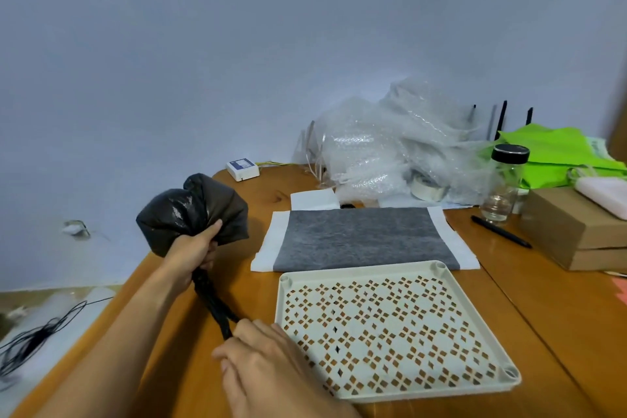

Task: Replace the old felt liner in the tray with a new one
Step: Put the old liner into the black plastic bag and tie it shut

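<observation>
Tray (475, 285), cream with a cut-out pattern, lies bare on our wooden table (549, 316), its far edge just beside the grey felt liner (363, 237) spread flat on white sheets behind it. We hold a black plastic bag (190, 210) off the table's left edge: our left hand (193, 254) clamps its bunched neck, and our right hand (258, 360) pinches the twisted tail with curled fingers.

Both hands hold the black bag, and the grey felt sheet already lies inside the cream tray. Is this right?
Not quite. In the head view the grey felt sheet lies on the table behind the cream tray, which has no liner. Left hand and right hand do hold the black bag.
</observation>
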`<state>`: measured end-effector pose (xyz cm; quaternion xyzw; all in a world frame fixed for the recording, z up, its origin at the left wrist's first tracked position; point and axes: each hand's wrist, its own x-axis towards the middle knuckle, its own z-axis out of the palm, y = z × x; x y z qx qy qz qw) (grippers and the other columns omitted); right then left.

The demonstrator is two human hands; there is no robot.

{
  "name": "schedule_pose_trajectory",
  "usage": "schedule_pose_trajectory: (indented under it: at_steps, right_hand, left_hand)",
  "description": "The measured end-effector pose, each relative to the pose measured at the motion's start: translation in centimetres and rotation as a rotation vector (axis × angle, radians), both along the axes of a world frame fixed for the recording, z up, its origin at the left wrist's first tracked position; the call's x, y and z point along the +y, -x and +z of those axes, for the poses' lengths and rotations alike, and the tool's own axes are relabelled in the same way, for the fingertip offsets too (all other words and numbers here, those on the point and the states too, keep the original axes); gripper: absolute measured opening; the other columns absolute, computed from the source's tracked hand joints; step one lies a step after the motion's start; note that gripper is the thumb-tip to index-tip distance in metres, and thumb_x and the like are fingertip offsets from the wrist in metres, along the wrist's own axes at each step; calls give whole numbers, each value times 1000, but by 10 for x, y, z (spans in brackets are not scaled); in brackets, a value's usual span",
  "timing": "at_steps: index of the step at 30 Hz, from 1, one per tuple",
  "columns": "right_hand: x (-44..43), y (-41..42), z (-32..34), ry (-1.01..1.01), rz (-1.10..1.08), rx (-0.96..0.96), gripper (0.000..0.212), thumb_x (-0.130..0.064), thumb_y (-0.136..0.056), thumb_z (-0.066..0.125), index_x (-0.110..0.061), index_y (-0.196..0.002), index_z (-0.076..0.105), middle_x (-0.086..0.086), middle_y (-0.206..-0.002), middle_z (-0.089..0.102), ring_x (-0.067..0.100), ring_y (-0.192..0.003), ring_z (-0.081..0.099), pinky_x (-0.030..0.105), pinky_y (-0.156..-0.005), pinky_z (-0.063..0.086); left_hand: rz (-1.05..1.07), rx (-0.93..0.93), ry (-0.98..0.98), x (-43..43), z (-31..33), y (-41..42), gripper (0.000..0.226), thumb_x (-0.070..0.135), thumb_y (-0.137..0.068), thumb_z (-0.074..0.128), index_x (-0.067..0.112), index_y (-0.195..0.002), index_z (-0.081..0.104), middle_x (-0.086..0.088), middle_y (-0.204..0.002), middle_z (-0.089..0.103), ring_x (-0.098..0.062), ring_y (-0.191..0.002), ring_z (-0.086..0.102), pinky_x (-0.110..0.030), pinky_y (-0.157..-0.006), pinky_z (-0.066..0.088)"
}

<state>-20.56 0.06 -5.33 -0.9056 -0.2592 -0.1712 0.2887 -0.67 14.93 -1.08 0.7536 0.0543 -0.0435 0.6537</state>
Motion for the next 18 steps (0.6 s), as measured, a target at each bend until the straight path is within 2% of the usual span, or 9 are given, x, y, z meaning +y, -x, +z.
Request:
schedule_pose_trajectory:
  at_steps: [4,8,11,13,15,18]
  right_hand:
    - [5,1,2,19,48,64,34,-28,-99,46,-15,-127,60,5,-115,51,19,-111,47,41,-98,40]
    - [7,-1,1,1,68,71,32,-27,-99,49,-13,-125,61,6,-115,52,20,-111,48,41,-97,39]
    - [12,-1,-3,13,92,50,32,-26,-98,50,-12,-122,64,9,-114,54,22,-108,49,41,-93,37]
    - [15,-1,-6,21,109,55,32,-25,-97,50,-10,-120,66,12,-114,55,25,-108,48,42,-93,36]
    - [18,-1,-8,30,118,68,32,-24,-97,51,-8,-121,66,13,-117,56,26,-110,48,44,-95,36]
    - [15,2,-8,54,122,96,33,-24,-98,51,-9,-124,65,14,-122,55,27,-113,48,43,-99,36]
  left_hand:
    - [22,86,-167,10,-35,0,37,36,-89,75,8,-71,58,-7,-65,52,-21,-56,47,-33,-57,41]
    - [4,99,-374,15,-47,5,38,36,-79,84,4,-73,65,-12,-63,61,-26,-61,58,-35,-63,48]
    - [-18,47,-512,14,-42,1,37,32,-79,86,1,-88,67,-16,-85,68,-33,-83,66,-42,-75,54]
    - [-25,0,-564,14,-38,-3,34,27,-80,85,1,-94,68,-18,-92,70,-37,-90,68,-50,-85,57]
    - [-47,-50,-600,17,-39,-8,30,24,-81,84,7,-102,69,-14,-95,72,-35,-92,69,-52,-89,57]
    - [-71,-43,-607,20,-44,-8,37,28,-79,85,11,-107,68,-9,-99,72,-28,-93,67,-48,-89,57]
